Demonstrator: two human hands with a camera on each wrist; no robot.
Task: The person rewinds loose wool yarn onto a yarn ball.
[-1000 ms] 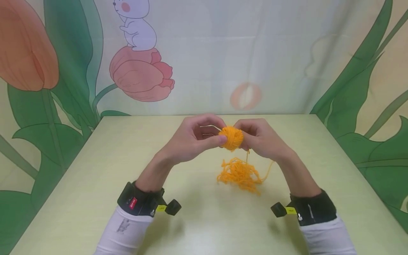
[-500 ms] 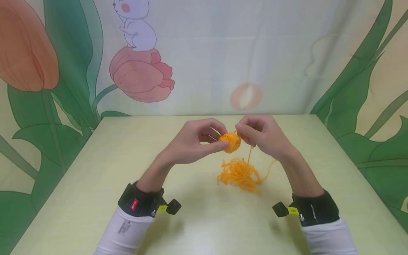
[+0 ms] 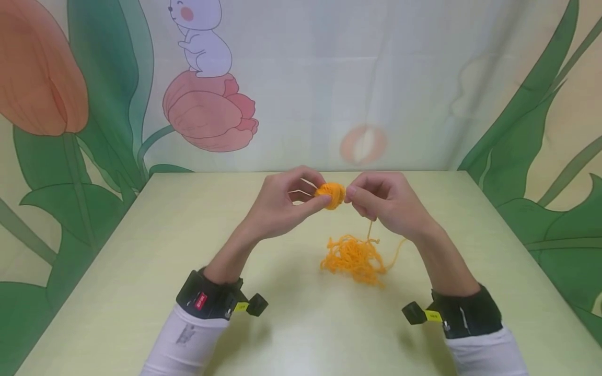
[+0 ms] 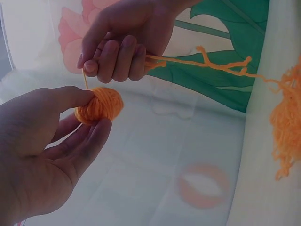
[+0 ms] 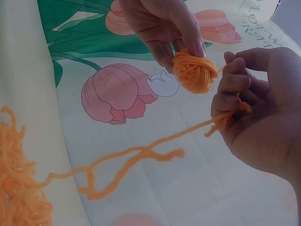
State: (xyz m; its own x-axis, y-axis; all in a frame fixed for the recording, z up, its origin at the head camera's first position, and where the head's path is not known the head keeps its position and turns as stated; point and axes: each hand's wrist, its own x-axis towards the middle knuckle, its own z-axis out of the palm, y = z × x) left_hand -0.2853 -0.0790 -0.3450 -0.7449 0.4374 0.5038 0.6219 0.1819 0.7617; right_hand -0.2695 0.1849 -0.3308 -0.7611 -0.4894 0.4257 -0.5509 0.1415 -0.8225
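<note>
My left hand (image 3: 284, 206) holds a small ball of orange yarn (image 3: 332, 195) between thumb and fingers, raised over the table. Close on its right, my right hand (image 3: 388, 201) pinches the yarn strand (image 4: 85, 80) between thumb and forefinger, a short length running from there to the ball. The other fingers curl over the same strand. From below the right hand the yarn hangs down to a loose tangled heap (image 3: 352, 258) on the table. In the right wrist view, knotted loose ends (image 5: 136, 165) show along this hanging length.
The pale table (image 3: 188, 250) reaches back to a curtain (image 3: 301, 104) printed with tulips and a white animal. A yarn loop (image 3: 397, 253) trails from the heap's right side toward the right forearm. Black bands with small cameras sit on both wrists.
The right hand has come round from behind the ball to its right side, carrying the strand. The left hand has turned the ball and shifted it slightly left and up.
</note>
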